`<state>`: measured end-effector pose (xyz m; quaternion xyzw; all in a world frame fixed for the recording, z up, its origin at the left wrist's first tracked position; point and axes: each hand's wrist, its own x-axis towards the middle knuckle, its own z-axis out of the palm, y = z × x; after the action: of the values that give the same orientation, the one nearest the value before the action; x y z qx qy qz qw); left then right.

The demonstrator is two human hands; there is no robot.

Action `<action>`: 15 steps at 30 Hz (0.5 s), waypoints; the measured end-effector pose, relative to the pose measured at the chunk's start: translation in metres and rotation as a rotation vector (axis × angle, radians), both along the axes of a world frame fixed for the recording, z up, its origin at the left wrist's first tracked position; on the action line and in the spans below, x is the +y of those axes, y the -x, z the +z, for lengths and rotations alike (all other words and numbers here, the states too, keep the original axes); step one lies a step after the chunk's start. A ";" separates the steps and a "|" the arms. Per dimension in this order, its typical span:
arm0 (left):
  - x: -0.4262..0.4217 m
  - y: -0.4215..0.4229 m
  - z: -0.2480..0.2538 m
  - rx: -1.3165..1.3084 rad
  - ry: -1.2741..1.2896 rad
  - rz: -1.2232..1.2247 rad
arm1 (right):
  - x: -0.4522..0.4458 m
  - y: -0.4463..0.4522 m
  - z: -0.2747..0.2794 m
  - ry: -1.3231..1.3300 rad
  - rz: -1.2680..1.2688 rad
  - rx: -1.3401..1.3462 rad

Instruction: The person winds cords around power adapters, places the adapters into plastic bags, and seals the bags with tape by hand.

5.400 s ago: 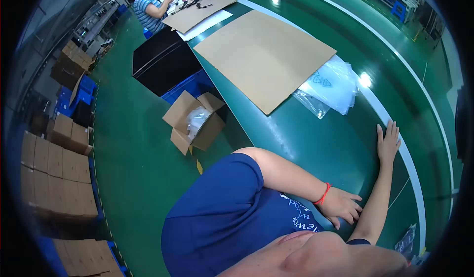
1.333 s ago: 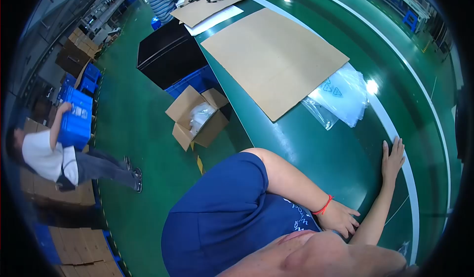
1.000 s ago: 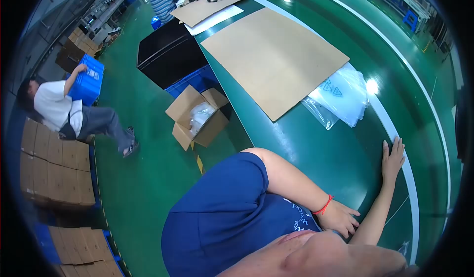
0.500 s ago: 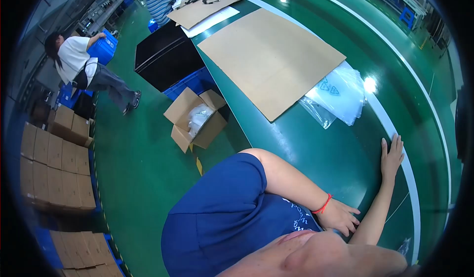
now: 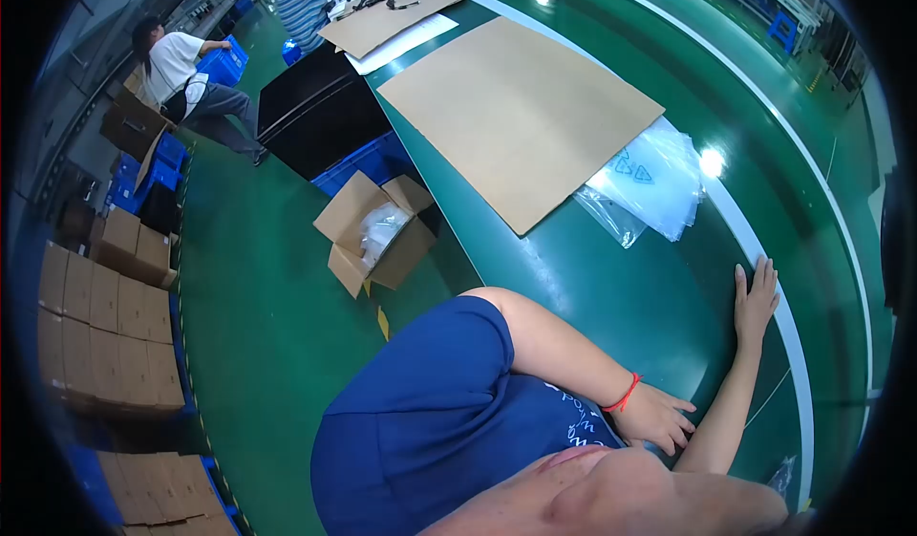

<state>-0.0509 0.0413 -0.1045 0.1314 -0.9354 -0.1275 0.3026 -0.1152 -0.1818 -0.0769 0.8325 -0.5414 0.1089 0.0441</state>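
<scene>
My left hand, with a red string bracelet at the wrist, rests on the green tabletop. Its fingers are apart, and it lies beside my right forearm. My right hand reaches farther across, fingers stretched out against the white edge strip of the table. Neither hand holds anything. Beyond them lie a large cardboard sheet and, partly under its corner, a fanned stack of clear plastic bags with printed recycling marks.
An open carton holding clear plastic stands on the floor beside the table, near a black bin. Stacked cartons line the left. A person in white carries a blue crate. Another, in stripes, works at the table's far end.
The person in white has moved farther away and to the right with the blue crate. Both my hands stay where they were. The view has shifted very slightly.
</scene>
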 end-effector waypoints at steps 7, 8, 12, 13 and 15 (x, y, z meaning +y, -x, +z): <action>0.005 0.001 0.006 -0.011 -0.010 -0.005 | 0.003 0.004 0.002 0.009 0.004 -0.008; 0.005 0.002 0.006 -0.009 -0.016 -0.006 | 0.004 0.004 0.003 0.003 0.000 -0.011; 0.008 0.002 0.011 -0.027 -0.014 -0.007 | 0.006 0.005 0.007 0.006 -0.009 0.004; 0.009 0.002 0.012 -0.038 -0.010 -0.007 | 0.007 0.005 0.008 0.006 -0.010 0.005; 0.008 0.001 0.014 -0.030 -0.023 -0.011 | 0.008 0.004 0.010 0.004 -0.010 0.004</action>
<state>-0.0516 0.0497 -0.0910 0.1314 -0.9390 -0.1378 0.2865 -0.1189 -0.1734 -0.0672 0.8298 -0.5454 0.1080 0.0473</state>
